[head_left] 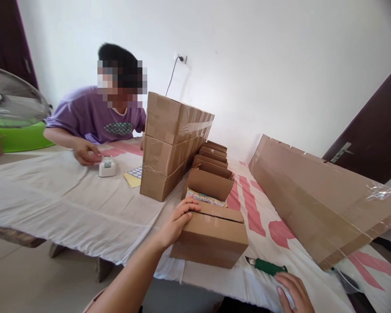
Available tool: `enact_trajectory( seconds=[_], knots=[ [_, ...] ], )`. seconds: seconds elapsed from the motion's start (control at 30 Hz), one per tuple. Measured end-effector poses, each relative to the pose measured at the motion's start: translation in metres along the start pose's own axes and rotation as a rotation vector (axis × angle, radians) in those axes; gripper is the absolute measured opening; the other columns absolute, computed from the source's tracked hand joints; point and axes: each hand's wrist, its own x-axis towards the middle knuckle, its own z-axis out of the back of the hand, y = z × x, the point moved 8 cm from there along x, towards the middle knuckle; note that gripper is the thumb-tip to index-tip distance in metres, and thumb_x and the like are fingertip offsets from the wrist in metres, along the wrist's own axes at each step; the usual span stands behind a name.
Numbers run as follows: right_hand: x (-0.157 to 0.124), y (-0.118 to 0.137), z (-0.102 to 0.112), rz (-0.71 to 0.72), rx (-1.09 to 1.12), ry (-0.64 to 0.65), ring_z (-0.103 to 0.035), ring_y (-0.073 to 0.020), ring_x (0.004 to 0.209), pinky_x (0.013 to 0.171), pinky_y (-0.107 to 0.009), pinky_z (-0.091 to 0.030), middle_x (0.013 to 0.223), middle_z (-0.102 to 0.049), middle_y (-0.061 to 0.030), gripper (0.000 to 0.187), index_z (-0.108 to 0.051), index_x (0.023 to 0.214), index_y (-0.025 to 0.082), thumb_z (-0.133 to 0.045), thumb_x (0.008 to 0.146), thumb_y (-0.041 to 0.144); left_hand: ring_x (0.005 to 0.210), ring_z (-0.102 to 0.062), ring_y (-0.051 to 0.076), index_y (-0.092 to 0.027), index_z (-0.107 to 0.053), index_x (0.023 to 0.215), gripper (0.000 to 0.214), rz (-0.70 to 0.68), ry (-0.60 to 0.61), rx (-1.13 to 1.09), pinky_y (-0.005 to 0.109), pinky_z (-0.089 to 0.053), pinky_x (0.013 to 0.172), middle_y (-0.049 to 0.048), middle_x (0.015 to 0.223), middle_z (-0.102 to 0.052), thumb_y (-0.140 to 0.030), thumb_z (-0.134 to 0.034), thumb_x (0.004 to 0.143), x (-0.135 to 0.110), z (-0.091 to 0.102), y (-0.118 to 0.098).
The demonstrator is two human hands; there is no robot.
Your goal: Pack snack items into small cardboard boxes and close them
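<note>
A cardboard box (211, 243) stands at the table's near edge, its two top flaps folded in with a narrow gap between them. My left hand (181, 216) lies on the box's left top edge, fingers stretched over the flap. To the right of the box is a knife (270, 266) with a green wrapped handle and a short metal blade. Close to the handle's end is my right hand (295, 292), fingers bent and thumb apart; whether it touches the handle I cannot tell. Behind the box, a printed packet (207, 198) shows partly in an open box (210, 180).
Taped boxes (164, 148) are stacked three high left of the open row. A large cardboard sheet (316, 200) leans at the right. Across the table a person in purple (94, 115) reaches to a white device (107, 167). Label sheets (133, 175) lie nearby. A fan (13, 100) stands far left.
</note>
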Motion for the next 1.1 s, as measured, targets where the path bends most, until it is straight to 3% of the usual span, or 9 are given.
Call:
enact_trajectory(
  seconds=[0.07, 0.23, 0.4, 0.47, 0.57, 0.67, 0.77, 0.93, 1.1],
  knots=[
    [0.019, -0.012, -0.014, 0.039, -0.090, 0.033, -0.068, -0.0321, 0.101, 0.085, -0.050, -0.058, 0.110, -0.073, -0.0095, 0.030, -0.072, 0.106, 0.026, -0.059, 0.084, 0.041, 0.143, -0.032, 0.031, -0.021, -0.070, 0.095, 0.026, -0.007, -0.014, -0.007, 0.049, -0.023, 0.120, 0.0101, 0.127, -0.057, -0.033, -0.048, 0.087, 0.001, 0.000, 0.002],
    [0.035, -0.040, -0.056, -0.101, -0.160, 0.264, -0.070, -0.0316, 0.100, 0.085, -0.049, -0.057, 0.109, -0.075, -0.0090, 0.037, -0.073, 0.108, 0.024, -0.051, 0.082, 0.038, 0.140, -0.036, 0.031, -0.020, -0.070, 0.094, 0.025, -0.018, -0.015, -0.025, 0.049, -0.025, 0.119, 0.0107, 0.126, -0.058, -0.032, -0.049, 0.086, 0.000, -0.001, 0.003],
    [0.077, -0.028, -0.035, -0.199, 0.018, 0.146, -0.073, -0.0281, 0.091, 0.081, -0.039, -0.059, 0.102, -0.076, -0.0130, 0.047, -0.071, 0.109, 0.017, -0.041, 0.088, 0.047, 0.139, -0.037, 0.031, -0.021, -0.070, 0.094, 0.023, -0.017, -0.035, -0.057, 0.048, -0.026, 0.118, 0.0103, 0.126, -0.059, -0.031, -0.051, 0.084, -0.001, 0.000, 0.002],
    [0.108, -0.005, -0.015, -0.230, 0.072, 0.063, -0.074, -0.0252, 0.080, 0.073, -0.035, -0.060, 0.097, -0.076, -0.0132, 0.051, -0.065, 0.116, 0.014, -0.036, 0.093, 0.049, 0.138, -0.038, 0.032, -0.020, -0.069, 0.093, 0.023, -0.013, -0.042, -0.061, 0.049, -0.026, 0.118, 0.0105, 0.125, -0.059, -0.031, -0.051, 0.084, 0.000, -0.001, 0.002],
    [0.159, 0.068, 0.001, -0.043, 0.110, 0.079, -0.071, -0.0235, 0.094, 0.080, -0.032, -0.059, 0.109, -0.074, -0.0112, 0.043, -0.061, 0.123, 0.019, -0.039, 0.097, 0.046, 0.138, -0.038, 0.031, -0.020, -0.068, 0.094, 0.022, -0.017, -0.049, -0.061, 0.049, -0.025, 0.118, 0.0106, 0.126, -0.059, -0.030, -0.051, 0.084, 0.000, 0.000, 0.001],
    [0.190, 0.153, -0.009, 0.248, 0.143, 0.239, -0.067, -0.0230, 0.108, 0.092, -0.035, -0.055, 0.119, -0.070, -0.0096, 0.036, -0.060, 0.125, 0.021, -0.042, 0.099, 0.039, 0.140, -0.035, 0.031, -0.020, -0.065, 0.096, 0.021, -0.032, -0.042, -0.068, 0.048, -0.024, 0.118, 0.0107, 0.126, -0.060, -0.029, -0.050, 0.083, -0.001, -0.001, -0.002],
    [0.200, 0.209, -0.031, 0.424, 0.106, 0.345, -0.068, -0.0216, 0.104, 0.091, -0.036, -0.056, 0.116, -0.071, -0.0077, 0.032, -0.060, 0.125, 0.022, -0.045, 0.099, 0.032, 0.142, -0.033, 0.029, -0.021, -0.063, 0.103, 0.025, -0.010, -0.039, -0.071, 0.048, -0.023, 0.119, 0.0092, 0.131, -0.059, -0.027, -0.049, 0.082, -0.001, -0.001, -0.002],
    [0.203, 0.239, -0.059, 0.504, -0.034, 0.386, -0.069, -0.0250, 0.098, 0.085, -0.042, -0.058, 0.112, -0.072, -0.0085, 0.030, -0.062, 0.123, 0.022, -0.049, 0.096, 0.025, 0.143, -0.034, 0.028, -0.022, -0.060, 0.110, 0.032, 0.031, -0.063, -0.092, 0.046, -0.025, 0.118, 0.0082, 0.137, -0.055, -0.025, -0.049, 0.080, -0.002, -0.001, 0.003],
    [0.197, 0.215, -0.041, 0.468, -0.087, 0.385, -0.070, -0.0236, 0.090, 0.079, -0.038, -0.059, 0.106, -0.072, -0.0062, 0.030, -0.064, 0.122, 0.026, -0.049, 0.096, 0.028, 0.144, -0.031, 0.029, -0.022, -0.062, 0.106, 0.029, -0.001, -0.039, -0.057, 0.047, -0.023, 0.119, 0.0083, 0.135, -0.057, -0.025, -0.049, 0.081, 0.000, -0.001, 0.002]
  ],
)
